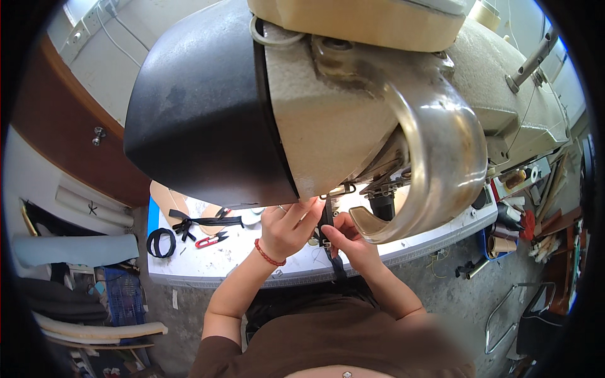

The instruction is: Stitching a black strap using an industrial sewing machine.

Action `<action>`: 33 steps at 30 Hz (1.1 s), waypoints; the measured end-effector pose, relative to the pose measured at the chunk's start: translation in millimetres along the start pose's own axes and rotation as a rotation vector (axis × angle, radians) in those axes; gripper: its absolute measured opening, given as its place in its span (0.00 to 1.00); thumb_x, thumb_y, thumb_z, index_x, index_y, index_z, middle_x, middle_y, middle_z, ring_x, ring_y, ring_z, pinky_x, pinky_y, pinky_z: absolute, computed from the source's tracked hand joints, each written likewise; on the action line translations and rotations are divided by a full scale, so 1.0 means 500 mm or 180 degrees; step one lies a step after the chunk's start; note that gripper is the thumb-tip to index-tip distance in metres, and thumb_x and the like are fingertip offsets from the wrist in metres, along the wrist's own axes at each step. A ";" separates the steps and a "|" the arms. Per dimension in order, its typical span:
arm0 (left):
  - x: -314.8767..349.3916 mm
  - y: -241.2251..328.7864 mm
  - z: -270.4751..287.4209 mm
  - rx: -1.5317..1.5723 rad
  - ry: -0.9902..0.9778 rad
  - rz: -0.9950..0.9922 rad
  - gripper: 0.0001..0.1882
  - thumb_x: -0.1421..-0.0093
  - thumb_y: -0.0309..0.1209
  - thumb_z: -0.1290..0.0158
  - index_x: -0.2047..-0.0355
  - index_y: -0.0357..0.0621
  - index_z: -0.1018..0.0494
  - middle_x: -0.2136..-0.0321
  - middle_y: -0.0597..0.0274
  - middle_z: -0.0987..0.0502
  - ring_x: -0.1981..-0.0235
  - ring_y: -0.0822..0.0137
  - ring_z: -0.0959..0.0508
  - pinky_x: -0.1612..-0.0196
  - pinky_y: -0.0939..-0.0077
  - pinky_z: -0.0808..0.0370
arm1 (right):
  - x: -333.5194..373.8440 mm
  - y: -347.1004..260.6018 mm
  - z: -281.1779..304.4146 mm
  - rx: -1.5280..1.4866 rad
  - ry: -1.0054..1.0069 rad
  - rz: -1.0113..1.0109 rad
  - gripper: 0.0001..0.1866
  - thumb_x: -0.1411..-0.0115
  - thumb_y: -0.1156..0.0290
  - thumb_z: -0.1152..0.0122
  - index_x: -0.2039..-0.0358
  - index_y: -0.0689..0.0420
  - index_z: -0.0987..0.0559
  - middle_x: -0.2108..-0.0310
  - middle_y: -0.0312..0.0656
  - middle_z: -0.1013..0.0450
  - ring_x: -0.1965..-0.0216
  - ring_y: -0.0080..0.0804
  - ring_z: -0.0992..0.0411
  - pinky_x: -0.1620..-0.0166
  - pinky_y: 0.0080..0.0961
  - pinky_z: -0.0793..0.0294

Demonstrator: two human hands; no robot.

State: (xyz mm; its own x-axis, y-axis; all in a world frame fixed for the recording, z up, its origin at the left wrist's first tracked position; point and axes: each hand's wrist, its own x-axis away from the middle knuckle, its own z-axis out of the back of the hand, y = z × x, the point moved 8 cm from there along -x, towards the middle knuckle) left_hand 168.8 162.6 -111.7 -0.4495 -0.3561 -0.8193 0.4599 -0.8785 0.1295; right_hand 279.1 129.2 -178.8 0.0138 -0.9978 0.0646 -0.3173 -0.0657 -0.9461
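Observation:
A narrow black strap (327, 217) with a metal buckle (325, 243) runs from beneath the sewing machine head (340, 113) down over the table's front edge. My right hand (354, 246) pinches the strap beside the buckle, thumb on top and fingers curled. On the strap's left, my left hand (283, 230), with a red bead bracelet at the wrist, is closed with its fingertips against the strap's upper part. The machine head partly hides those fingertips. A black cover (195, 113) forms the head's left end, and a clear curved guard (441, 145) hangs right of my right hand.
On the white table (208, 268) at left lie red-handled thread snips (211, 240), black straps (214, 221) and a coil of black cord (161, 243). A blue crate (501, 246) with rolls stands at right. A metal-framed chair (504, 315) is at lower right.

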 end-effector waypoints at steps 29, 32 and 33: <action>-0.016 0.013 0.010 -0.0190 0.0062 -0.0115 0.03 0.54 0.23 0.42 0.76 0.40 0.23 0.70 0.64 0.23 0.72 0.70 0.23 0.71 0.77 0.27 | -0.022 -0.017 0.003 0.0086 0.0101 0.0093 0.10 0.40 0.69 0.41 0.75 0.58 0.29 0.82 0.35 0.30 0.82 0.18 0.33 0.80 0.14 0.34; -0.012 0.013 0.006 -0.0186 -0.0007 -0.0103 0.04 0.54 0.23 0.42 0.75 0.40 0.23 0.70 0.64 0.23 0.71 0.70 0.22 0.72 0.77 0.27 | -0.021 -0.023 0.003 0.0115 0.0113 0.0118 0.09 0.40 0.70 0.42 0.75 0.59 0.29 0.83 0.35 0.30 0.82 0.19 0.33 0.80 0.14 0.33; -0.014 0.013 0.008 -0.0183 -0.0011 -0.0102 0.04 0.54 0.23 0.42 0.75 0.40 0.23 0.70 0.64 0.23 0.71 0.70 0.22 0.72 0.77 0.27 | -0.021 -0.025 0.004 0.0158 0.0114 0.0154 0.09 0.40 0.70 0.42 0.75 0.59 0.28 0.83 0.35 0.30 0.82 0.19 0.33 0.80 0.15 0.33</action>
State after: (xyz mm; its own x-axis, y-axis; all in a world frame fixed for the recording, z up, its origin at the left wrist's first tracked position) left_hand 172.0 158.1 -103.2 -0.4674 -0.3293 -0.8205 0.4884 -0.8697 0.0708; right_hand 284.7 140.5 -168.0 -0.0345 -0.9990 0.0288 -0.2693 -0.0185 -0.9629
